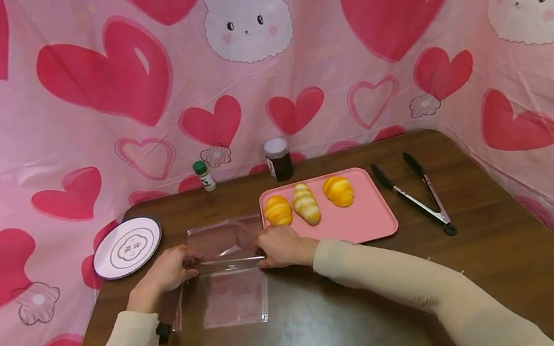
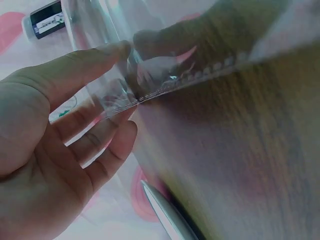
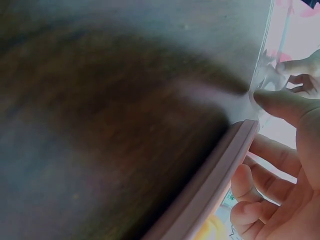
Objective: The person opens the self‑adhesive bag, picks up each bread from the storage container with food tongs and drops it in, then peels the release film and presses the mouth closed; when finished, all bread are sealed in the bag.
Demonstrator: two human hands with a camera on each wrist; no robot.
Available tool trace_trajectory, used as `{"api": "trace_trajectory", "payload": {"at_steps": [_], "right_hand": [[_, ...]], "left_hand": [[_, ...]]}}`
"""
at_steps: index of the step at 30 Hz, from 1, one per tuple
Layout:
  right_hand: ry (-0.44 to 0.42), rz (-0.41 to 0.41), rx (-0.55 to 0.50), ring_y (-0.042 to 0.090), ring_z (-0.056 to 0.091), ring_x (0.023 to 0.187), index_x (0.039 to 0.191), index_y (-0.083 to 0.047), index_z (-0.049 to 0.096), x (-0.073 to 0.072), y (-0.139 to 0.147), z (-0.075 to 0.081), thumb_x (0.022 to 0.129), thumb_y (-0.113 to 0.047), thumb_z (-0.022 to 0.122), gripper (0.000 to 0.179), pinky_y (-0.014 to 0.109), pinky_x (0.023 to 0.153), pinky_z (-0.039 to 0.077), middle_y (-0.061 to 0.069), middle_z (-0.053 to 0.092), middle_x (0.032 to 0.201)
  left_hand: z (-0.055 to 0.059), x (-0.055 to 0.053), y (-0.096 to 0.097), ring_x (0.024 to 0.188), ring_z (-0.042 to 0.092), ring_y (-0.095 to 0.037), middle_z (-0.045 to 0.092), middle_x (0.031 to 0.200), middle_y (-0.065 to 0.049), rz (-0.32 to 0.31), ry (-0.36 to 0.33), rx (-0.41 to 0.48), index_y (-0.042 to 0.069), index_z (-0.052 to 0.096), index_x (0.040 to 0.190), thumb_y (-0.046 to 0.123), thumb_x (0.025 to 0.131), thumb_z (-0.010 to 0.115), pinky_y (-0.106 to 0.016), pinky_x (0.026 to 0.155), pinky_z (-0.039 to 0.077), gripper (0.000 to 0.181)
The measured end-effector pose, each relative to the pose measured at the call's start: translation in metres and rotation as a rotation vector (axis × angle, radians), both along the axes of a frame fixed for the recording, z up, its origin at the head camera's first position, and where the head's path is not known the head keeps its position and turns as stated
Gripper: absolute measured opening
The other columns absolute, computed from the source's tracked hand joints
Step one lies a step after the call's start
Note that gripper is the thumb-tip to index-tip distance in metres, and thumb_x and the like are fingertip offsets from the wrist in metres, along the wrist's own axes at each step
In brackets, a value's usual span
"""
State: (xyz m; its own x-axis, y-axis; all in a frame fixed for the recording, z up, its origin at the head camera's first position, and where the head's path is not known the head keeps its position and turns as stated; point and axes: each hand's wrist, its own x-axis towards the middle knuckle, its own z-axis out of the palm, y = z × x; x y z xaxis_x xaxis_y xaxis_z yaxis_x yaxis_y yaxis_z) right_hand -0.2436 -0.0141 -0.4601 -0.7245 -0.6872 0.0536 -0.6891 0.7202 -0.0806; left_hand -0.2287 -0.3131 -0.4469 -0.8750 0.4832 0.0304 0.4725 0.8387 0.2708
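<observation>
My left hand [image 1: 169,270] and right hand [image 1: 286,247] hold a clear plastic bag [image 1: 227,238] between them by its left and right sides, over the table. In the left wrist view, the thumb and fingertips pinch the sealed edge of the bag [image 2: 165,70]. My right thumb lies on the film in the right wrist view, with the other fingers curled beneath. A second clear bag [image 1: 233,298] lies flat on the table in front. The right hand is beside the left edge of the pink tray [image 1: 359,226].
On the tray lie two yellow rolls [image 1: 338,191] and a paler long roll [image 1: 306,203]. Black-tipped tongs [image 1: 428,196] rest open to its right. A white plate [image 1: 127,247] sits at the left. Behind stand a green-capped bottle [image 1: 205,176] and a dark jar [image 1: 278,160].
</observation>
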Motion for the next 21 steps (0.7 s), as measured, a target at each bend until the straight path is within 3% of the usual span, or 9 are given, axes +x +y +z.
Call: {"api": "trace_trajectory", "payload": {"at_steps": [12, 21], "right_hand": [[-0.066, -0.027, -0.077, 0.015, 0.067, 0.09, 0.11, -0.025, 0.075, 0.001, 0.008, 0.008, 0.087, -0.051, 0.068, 0.035, 0.033, 0.065, 0.054, -0.005, 0.071, 0.101], [-0.074, -0.032, -0.134, 0.017, 0.069, 0.089, 0.11, -0.02, 0.073, -0.002, 0.019, 0.015, 0.091, -0.045, 0.067, 0.032, 0.036, 0.077, 0.057, -0.003, 0.074, 0.097]], "left_hand": [[0.006, 0.0, -0.002, 0.088, 0.068, -0.025, 0.074, 0.097, -0.009, 0.051, 0.067, 0.063, 0.008, 0.078, 0.099, 0.002, 0.08, 0.075, -0.045, 0.081, 0.055, 0.02], [0.012, 0.002, -0.007, 0.098, 0.069, -0.033, 0.073, 0.106, -0.015, 0.076, 0.079, 0.113, 0.004, 0.076, 0.105, 0.001, 0.082, 0.074, -0.051, 0.086, 0.055, 0.023]]}}
